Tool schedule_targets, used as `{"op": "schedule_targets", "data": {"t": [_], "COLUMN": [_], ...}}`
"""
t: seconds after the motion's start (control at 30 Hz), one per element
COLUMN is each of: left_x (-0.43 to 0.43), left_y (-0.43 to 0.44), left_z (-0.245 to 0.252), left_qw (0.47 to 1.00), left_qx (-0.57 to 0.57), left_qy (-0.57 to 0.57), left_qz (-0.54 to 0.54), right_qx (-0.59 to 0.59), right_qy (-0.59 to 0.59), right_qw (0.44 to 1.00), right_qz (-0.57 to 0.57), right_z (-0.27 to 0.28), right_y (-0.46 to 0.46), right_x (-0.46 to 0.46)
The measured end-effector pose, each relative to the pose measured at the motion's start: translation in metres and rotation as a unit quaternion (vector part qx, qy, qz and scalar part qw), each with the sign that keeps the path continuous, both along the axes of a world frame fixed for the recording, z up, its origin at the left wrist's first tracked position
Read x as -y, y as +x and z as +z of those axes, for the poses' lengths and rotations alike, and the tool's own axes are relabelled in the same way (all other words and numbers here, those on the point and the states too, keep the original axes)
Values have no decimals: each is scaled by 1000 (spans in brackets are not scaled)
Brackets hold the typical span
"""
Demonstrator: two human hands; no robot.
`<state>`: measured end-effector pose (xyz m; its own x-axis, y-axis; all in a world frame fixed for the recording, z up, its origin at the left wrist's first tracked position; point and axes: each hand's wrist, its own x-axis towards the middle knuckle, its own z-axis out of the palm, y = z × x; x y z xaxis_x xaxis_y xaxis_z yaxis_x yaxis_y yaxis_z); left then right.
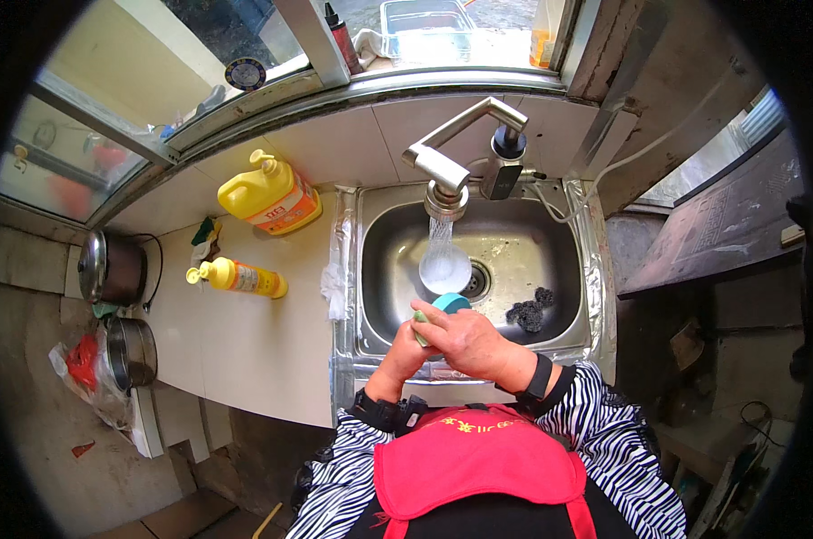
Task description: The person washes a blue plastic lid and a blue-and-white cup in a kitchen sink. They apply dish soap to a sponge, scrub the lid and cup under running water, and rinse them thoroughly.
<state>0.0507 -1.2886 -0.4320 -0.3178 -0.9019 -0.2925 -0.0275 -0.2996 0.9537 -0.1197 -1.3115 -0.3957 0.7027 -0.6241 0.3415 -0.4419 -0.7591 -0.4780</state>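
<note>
My left hand (406,354) and my right hand (477,343) meet over the front edge of the stainless steel sink (400,229). A light green sponge or pad (420,327) is pinched at the fingers of my right hand. Past the knuckles shows the curved rim of a teal dish (451,302), mostly covered by the right hand; my left hand appears to hold it from below. Beyond it, a white bowl (440,275) sits in the basin beside the drain (478,279). Water falls into it from the running faucet (447,195).
Black scouring wool (530,312) lies at the basin's right. Left on the counter (258,357) are a yellow detergent jug (272,195), a yellow squeeze bottle (245,277), a cloth (206,239), a cooker (113,266) and a metal pot (131,350). A window frame (447,82) runs behind.
</note>
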Motion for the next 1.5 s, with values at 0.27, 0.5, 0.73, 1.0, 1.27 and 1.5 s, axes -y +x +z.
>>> {"op": "schedule_targets", "data": {"t": [0.27, 0.5, 0.73, 1.0, 1.27, 1.5], "left_x": [-3, 2, 11, 4, 1, 11], "left_y": [3, 5, 16, 1, 7, 10], "left_z": [4, 7, 16, 12, 2, -13], "left_qw": [942, 892, 972, 1000, 976, 894], "left_qx": [-291, -418, -186, 2, -186, -366], "left_qy": [82, 134, 128, -14, 65, 107], "left_qz": [149, 112, -58, 0, 91, 233], "right_qx": [286, 279, 81, -35, 160, 64], "right_qy": [448, 526, 268, 128, 136, 248], "right_qw": [831, 790, 959, 987, 965, 932], "right_qz": [-164, -150, -55, -88, -157, -257], "right_z": [-44, -44, -19, -1, -24, -36], "right_y": [-14, -27, -39, -10, -15, -29], "right_x": [23, 25, 29, 7, 12, 21]}}
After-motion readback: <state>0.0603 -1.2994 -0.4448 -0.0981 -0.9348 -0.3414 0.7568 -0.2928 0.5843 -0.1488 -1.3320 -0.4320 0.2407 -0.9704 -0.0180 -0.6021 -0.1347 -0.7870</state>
